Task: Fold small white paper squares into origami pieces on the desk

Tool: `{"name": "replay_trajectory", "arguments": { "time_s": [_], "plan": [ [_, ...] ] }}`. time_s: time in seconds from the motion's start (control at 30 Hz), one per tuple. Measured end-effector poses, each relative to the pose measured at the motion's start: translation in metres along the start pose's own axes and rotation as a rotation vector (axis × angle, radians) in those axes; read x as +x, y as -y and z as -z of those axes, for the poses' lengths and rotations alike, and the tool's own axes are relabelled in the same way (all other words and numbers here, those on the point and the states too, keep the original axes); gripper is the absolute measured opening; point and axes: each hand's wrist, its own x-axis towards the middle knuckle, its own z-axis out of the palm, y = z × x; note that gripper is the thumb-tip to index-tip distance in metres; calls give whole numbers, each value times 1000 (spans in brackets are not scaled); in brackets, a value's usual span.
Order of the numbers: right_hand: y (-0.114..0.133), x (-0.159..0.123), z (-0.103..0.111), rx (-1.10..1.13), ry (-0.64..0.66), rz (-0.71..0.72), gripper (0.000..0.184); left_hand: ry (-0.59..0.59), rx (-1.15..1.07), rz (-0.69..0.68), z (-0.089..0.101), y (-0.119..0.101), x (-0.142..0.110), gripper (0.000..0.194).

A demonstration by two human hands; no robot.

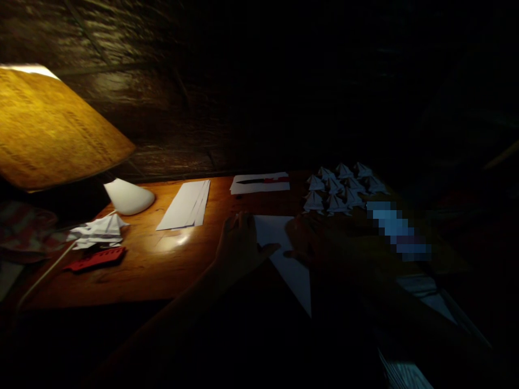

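A white sheet of paper [278, 232], with a slanted edge running down to a sharp lower corner, lies in front of me at the table's near edge. My left hand [237, 243] grips its left side, fingers curled at the top and thumb stretched across the sheet. On the opposite side, my right hand [302, 237] holds the paper with bent fingers, thumb close to the left thumb. Deep shadow covers much of the right hand. Beyond it stand several folded paper figures [335, 185] in rows.
A stack of paper strips [184, 205] lies left on the wooden table [162, 275]. Behind, a knife [259, 181] rests on more paper [239, 187]. At left are a lamp [130, 195], crumpled-looking folded paper [101, 231] and a red object [99, 259]. A blurred-out patch [397, 229] sits right.
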Motion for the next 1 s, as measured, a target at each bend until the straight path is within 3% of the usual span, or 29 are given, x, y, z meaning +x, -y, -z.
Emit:
{"name": "replay_trajectory", "arguments": {
  "time_s": [0.27, 0.4, 0.6, 0.73, 0.83, 0.93, 1.0],
  "plan": [
    [-2, -1, 0, 6, -4, 2, 93, -11, 28, -10, -4, 6, -1, 85],
    [8, 7, -1, -7, 27, 23, 94, -33, -33, 11, -8, 19, -7, 92],
    [49, 52, -15, 20, 93, 76, 92, -1, -30, 40, 1, 69, -23, 89],
    [62, 89, -10, -56, 177, 52, 64, 64, -114, -173, 2, 85, -17, 72],
    [47, 116, -4, -57, 258, 63, 46, 74, -207, -253, -8, 81, -7, 69],
    [17, 143, -3, -56, 187, -39, 30, 51, -265, -262, -19, 76, -1, 65],
    [-3, 161, -5, -84, 115, -102, 32, 40, -291, -269, -24, 76, 1, 61]
  ]
}}
